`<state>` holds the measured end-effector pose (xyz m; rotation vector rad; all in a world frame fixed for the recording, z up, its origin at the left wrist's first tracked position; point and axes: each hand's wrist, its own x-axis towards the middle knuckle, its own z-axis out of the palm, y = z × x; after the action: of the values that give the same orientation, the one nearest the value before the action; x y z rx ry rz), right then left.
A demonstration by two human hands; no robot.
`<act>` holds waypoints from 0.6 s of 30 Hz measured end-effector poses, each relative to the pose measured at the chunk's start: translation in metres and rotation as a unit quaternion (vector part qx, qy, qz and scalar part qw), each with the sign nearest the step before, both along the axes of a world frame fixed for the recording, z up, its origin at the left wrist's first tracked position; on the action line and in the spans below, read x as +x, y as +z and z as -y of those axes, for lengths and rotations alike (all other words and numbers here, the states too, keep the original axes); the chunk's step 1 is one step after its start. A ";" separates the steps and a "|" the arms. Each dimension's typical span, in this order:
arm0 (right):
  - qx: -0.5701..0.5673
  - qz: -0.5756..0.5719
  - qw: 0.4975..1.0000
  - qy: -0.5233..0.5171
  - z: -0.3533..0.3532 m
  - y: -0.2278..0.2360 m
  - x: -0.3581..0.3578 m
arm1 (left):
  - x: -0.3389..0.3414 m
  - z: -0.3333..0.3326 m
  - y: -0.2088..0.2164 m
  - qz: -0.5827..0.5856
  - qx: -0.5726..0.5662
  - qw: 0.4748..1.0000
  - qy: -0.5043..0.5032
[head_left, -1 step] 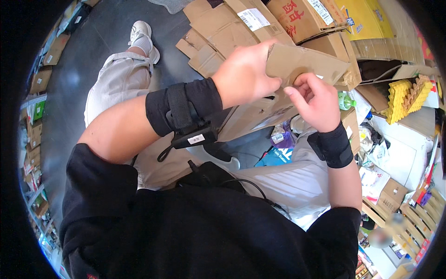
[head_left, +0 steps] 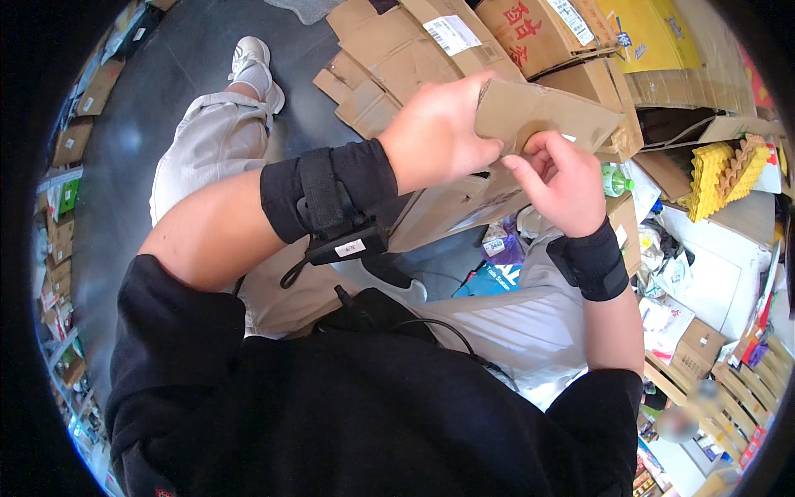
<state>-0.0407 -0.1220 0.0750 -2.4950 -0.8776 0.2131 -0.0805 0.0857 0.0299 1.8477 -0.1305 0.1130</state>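
Observation:
A brown cardboard box (head_left: pixel 454 209) stands tilted in front of me, between my legs, with a flap (head_left: pixel 551 106) raised at its top. My left hand (head_left: pixel 443 124) is closed on the left edge of that flap. Its thumb lies on the near side, and its other fingers are hidden behind the cardboard. My right hand (head_left: pixel 565 180) is at the flap's lower right edge with curled fingers, the thumb close to the index finger. Whether anything thin sits between those fingertips cannot be made out. Black straps wrap both wrists.
Flattened cardboard (head_left: pixel 385 50) lies on the dark floor beyond the box. More cartons (head_left: pixel 530 33) are piled at the far right, near a green bottle (head_left: pixel 614 180) and yellow foam (head_left: pixel 712 180). A blue bag (head_left: pixel 490 280) lies below the box. Shelves with cartons (head_left: pixel 73 141) line the left.

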 end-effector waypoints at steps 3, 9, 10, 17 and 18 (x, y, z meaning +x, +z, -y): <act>-0.021 0.048 0.999 0.007 -0.006 0.002 -0.005 | 0.001 0.002 0.000 0.011 0.014 1.000 0.001; -0.042 0.067 0.997 0.006 -0.007 0.005 -0.004 | 0.000 0.002 0.003 0.000 0.032 0.999 -0.016; -0.049 0.070 0.996 0.008 -0.006 0.007 -0.004 | -0.001 0.001 0.006 -0.013 0.036 0.999 -0.020; -0.113 0.100 0.988 0.022 -0.009 0.015 -0.007 | -0.002 0.001 0.005 0.004 0.057 0.998 -0.042; -0.111 0.093 0.989 0.021 -0.010 0.017 -0.008 | -0.002 0.001 0.005 0.003 0.054 0.998 -0.044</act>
<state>-0.0484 -0.1123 0.0915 -2.7390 -1.0323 0.0970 -0.0827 0.0847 0.0353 1.9468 -0.2265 0.0515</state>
